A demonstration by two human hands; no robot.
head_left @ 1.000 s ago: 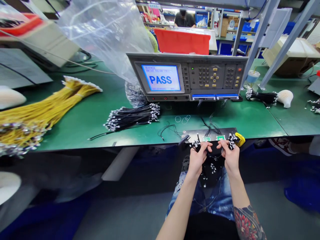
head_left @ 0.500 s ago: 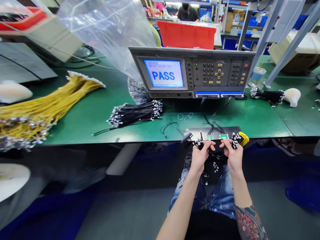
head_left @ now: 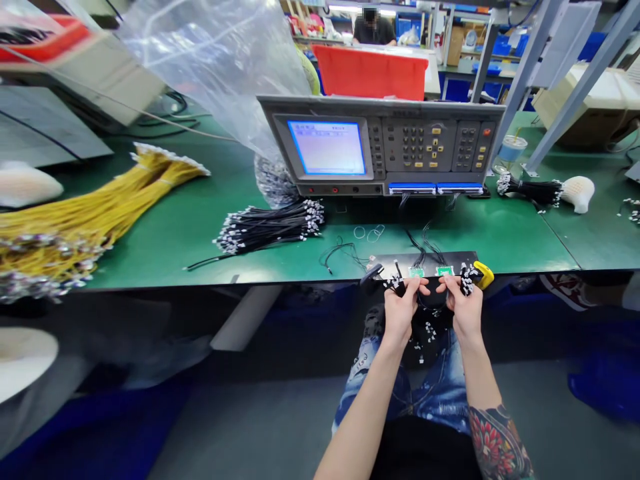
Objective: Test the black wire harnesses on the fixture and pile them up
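Observation:
At the table's front edge my left hand (head_left: 401, 308) is closed on black cables whose white connectors (head_left: 393, 281) stick out beside its fingers. My right hand (head_left: 464, 303) is likewise closed on black cables, with white connectors (head_left: 469, 279) showing at its outer side. The fingertips are just below two small green boards (head_left: 417, 272) (head_left: 445, 271) on a black plate (head_left: 463, 260). Black wires run from the boards toward a grey tester (head_left: 400, 150), whose screen (head_left: 327, 148) shows no large word. More white connectors (head_left: 430, 331) hang below, between the hands.
A bundle of black cables (head_left: 273, 227) and a large yellow cable bundle (head_left: 115, 200) lie on the green table (head_left: 250, 267) to the left. Yellow and dark clamps (head_left: 484, 275) (head_left: 373, 273) flank the plate. Behind the tester are a red bin (head_left: 370, 72) and a person (head_left: 375, 28).
The large word PASS has gone from the tester screen. Both hands have stayed at the boards, still closed on the cables. The view has shifted slightly.

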